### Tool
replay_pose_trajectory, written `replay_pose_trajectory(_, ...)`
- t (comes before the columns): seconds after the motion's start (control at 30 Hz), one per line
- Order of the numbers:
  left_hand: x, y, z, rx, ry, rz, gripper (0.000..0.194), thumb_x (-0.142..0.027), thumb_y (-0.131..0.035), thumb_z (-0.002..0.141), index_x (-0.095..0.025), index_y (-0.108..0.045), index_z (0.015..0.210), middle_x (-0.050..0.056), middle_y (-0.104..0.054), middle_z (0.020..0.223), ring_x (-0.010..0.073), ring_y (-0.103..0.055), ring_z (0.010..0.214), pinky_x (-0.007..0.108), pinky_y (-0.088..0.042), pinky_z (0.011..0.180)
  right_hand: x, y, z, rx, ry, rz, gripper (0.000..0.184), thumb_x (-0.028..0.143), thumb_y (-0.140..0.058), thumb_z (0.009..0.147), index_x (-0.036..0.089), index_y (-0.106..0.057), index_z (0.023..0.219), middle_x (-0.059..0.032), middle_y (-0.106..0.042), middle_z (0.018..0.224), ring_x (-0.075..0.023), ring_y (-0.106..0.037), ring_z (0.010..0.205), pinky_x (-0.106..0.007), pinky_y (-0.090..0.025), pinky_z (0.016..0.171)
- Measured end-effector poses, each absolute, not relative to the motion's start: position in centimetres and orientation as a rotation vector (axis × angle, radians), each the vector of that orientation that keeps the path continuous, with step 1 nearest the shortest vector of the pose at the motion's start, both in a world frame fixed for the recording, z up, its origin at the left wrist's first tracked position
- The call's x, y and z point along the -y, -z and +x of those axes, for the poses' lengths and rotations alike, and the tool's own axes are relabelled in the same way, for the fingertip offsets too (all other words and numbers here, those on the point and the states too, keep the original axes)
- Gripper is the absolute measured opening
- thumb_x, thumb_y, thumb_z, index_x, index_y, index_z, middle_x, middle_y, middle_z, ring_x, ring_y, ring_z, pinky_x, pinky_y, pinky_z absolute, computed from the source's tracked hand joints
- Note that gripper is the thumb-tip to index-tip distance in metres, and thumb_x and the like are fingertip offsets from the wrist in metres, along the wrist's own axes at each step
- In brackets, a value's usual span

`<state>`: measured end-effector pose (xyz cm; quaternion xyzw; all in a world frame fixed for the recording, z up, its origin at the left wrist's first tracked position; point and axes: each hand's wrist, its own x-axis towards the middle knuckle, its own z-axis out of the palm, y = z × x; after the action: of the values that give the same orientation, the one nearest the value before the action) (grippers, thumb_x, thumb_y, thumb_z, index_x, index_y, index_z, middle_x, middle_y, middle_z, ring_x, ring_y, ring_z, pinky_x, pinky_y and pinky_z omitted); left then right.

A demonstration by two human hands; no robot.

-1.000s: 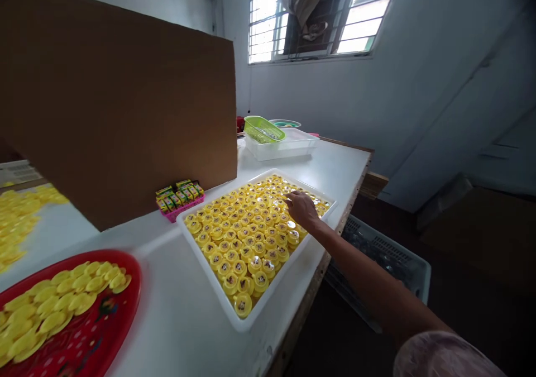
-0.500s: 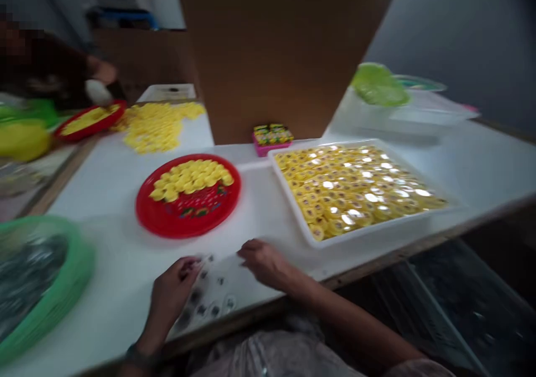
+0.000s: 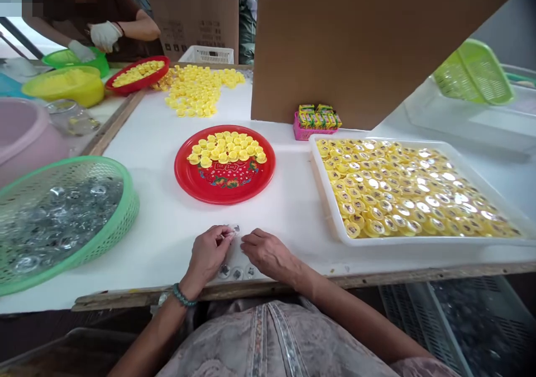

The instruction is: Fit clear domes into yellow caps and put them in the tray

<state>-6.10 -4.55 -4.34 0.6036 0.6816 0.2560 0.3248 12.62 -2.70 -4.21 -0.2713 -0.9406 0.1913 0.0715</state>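
My left hand (image 3: 208,256) rests on the white table (image 3: 159,220) near its front edge, fingers pinched on the top corner of a small clear sheet of round stickers (image 3: 237,271). My right hand (image 3: 268,254) lies just right of it, fingers curled down on the same sheet. Ahead of both hands stands a red plate (image 3: 196,181) with several yellow caps (image 3: 226,148) on its far half. To the right sits a white tray (image 3: 324,190) packed with yellow caps that have shiny tops.
A green basket (image 3: 121,220) of clear pieces sits at the left. A large cardboard sheet (image 3: 355,47) leans behind a small pink box (image 3: 317,123). Loose yellow caps (image 3: 196,89) lie farther back. Another person's gloved hands (image 3: 103,35) work at the far left by bowls.
My right hand left the white tray and came down to the sticker sheet at the table's front edge. My view swung left and down; both hands have closed together on the sheet.
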Motion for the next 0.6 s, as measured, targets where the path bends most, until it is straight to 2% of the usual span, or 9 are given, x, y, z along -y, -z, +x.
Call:
replay_pose_trajectory(0.2,4.7,3.4,-4.8,-1.717,-0.639,1.523,0.015,-0.032,-0.053,0.080,-0.022,-0.064,0.083,-0.002,-0.067,0.073,0.0158,-0.061,0.066,0.025,-0.044,0.062,2.5,5.9,14.7,2.388,-0.737,-1.044,0.032,0.008,-0.049,0.084,0.017,-0.055,0.114,-0.0095,-0.059,0.103,-0.0189,-0.054,0.097,-0.032,-0.046,0.085)
replay_pose_trajectory(0.4,4.4,3.2,-2.8,-1.634,-0.517,1.725,0.009,-0.023,-0.056,0.077,-0.022,-0.061,0.083,-0.001,-0.063,0.079,0.0147,-0.055,0.064,0.026,-0.042,0.064,3.3,5.2,18.1,2.170,-0.775,-1.248,0.028,0.012,-0.052,0.084,0.021,-0.061,0.109,-0.0074,-0.061,0.102,-0.0181,-0.057,0.094,-0.031,-0.049,0.082)
replay_pose_trajectory(0.53,4.3,3.9,-1.3,-1.448,-0.381,1.956,0.021,-0.013,-0.056,0.072,-0.020,-0.058,0.091,0.003,-0.058,0.091,0.0180,-0.055,0.076,0.029,-0.042,0.071,4.2,5.3,17.7,2.311,-0.785,-1.243,0.038,0.006,-0.058,0.077,0.020,-0.060,0.113,-0.0074,-0.059,0.097,-0.0199,-0.055,0.092,-0.032,-0.047,0.082)
replay_pose_trajectory(0.6,4.3,4.2,-0.8,-1.418,-0.350,2.005,0.023,-0.007,-0.052,0.069,-0.019,-0.055,0.089,0.005,-0.056,0.092,0.0197,-0.055,0.082,0.030,-0.041,0.073,4.4,5.6,17.0,2.325,-0.795,-1.235,0.038,0.005,-0.059,0.076,0.021,-0.060,0.111,-0.0063,-0.059,0.094,-0.0192,-0.054,0.090,-0.032,-0.047,0.081)
